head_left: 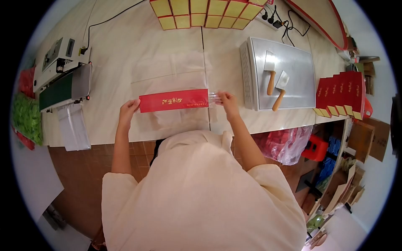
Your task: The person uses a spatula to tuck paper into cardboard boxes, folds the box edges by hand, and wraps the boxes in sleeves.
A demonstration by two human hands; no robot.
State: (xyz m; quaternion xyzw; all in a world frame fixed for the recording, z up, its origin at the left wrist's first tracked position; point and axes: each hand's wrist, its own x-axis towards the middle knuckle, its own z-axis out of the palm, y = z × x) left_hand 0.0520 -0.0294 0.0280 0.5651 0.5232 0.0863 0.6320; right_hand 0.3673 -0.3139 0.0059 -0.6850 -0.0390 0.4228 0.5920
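A long red box (173, 101) with gold lettering lies across the table in front of me, inside or under clear plastic film. My left hand (129, 109) pinches the box's left end between thumb and fingers. At the other end, my right hand (226, 103) is closed on the clear plastic sleeve (213, 97) that sticks out past the box. Beneath and behind the box are flat translucent plastic bags (167, 71) on the tabletop. Whether the film covers the whole box I cannot tell.
On the right, a metal-topped machine (293, 62) carries two wooden-handled scrapers (271, 79). Red boxes (341, 90) stand beyond it. A sealing machine (67, 75) is at the left, with clear bags (73, 127) at its front. Gold-ended boxes (205, 12) are stacked at the back.
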